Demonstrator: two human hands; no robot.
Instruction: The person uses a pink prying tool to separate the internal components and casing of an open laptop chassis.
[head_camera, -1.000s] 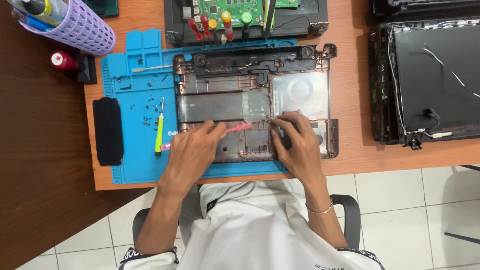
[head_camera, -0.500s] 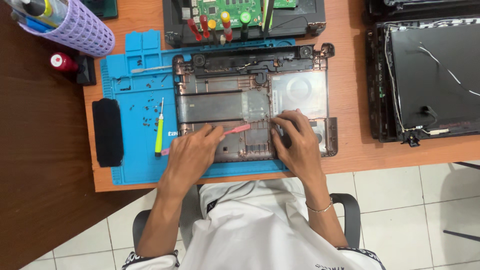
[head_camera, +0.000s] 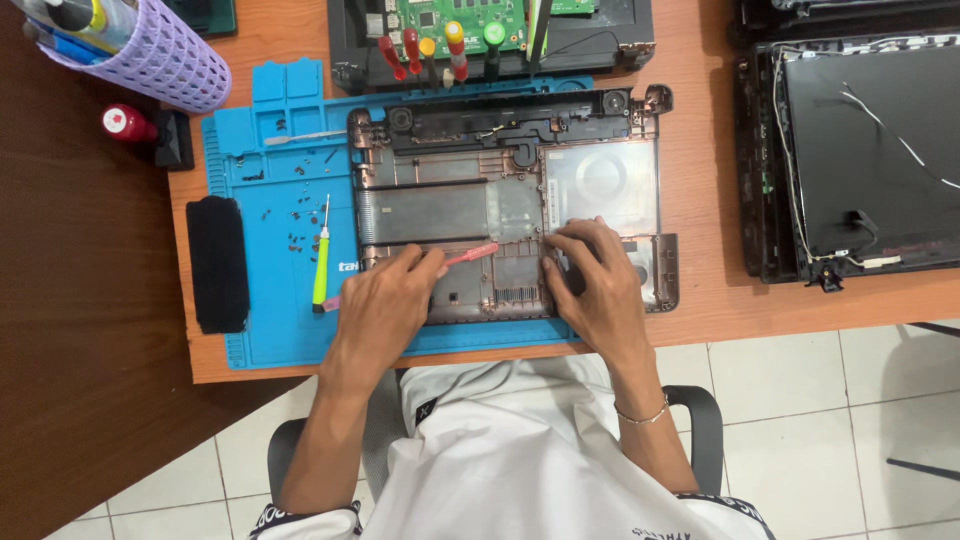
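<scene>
An opened laptop base shell (head_camera: 600, 180) lies on a blue work mat (head_camera: 270, 210). My left hand (head_camera: 385, 300) grips a pink-handled tool (head_camera: 470, 254) that points right across the shell's lower part. Resting on the shell's lower right area is my right hand (head_camera: 590, 285), fingers curled against the plastic near the tool's tip. A yellow-green screwdriver (head_camera: 321, 262) lies on the mat just left of my left hand, among several small loose screws (head_camera: 298, 215).
A black pad (head_camera: 218, 262) sits on the mat's left edge. A purple mesh cup (head_camera: 150, 55) with tools and a red-capped bottle (head_camera: 125, 123) stand at far left. A screwdriver rack (head_camera: 440, 45) and circuit board sit behind. A laptop lid (head_camera: 870, 150) lies at right.
The view has shifted slightly. Both hands stay on the laptop shell with the pink tool in nearly the same place.
</scene>
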